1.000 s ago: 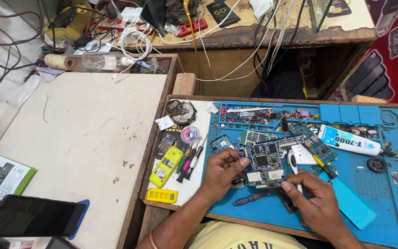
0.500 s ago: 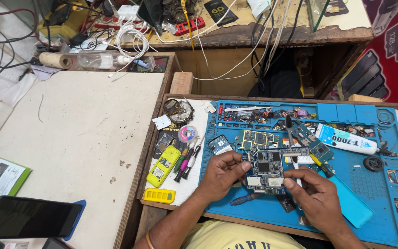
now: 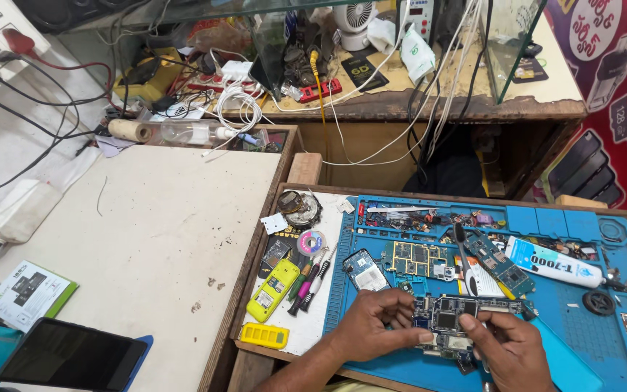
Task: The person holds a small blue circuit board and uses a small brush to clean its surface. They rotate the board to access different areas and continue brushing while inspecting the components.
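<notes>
Both hands grip a bare phone circuit board (image 3: pixel 450 319) over the blue repair mat (image 3: pixel 575 319): left hand (image 3: pixel 375 323) pinching its edge, right hand (image 3: pixel 506 348) apparently probing; the board lies stripped, nothing reassembled.

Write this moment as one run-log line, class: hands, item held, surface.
left hand: grips circuit board | right hand: pinches board's right end | surface: blue mat | nearby: yellow phone, glue tube

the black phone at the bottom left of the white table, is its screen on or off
Off: the black phone lies flat, its screen uniformly dark, showing no picture.
</notes>
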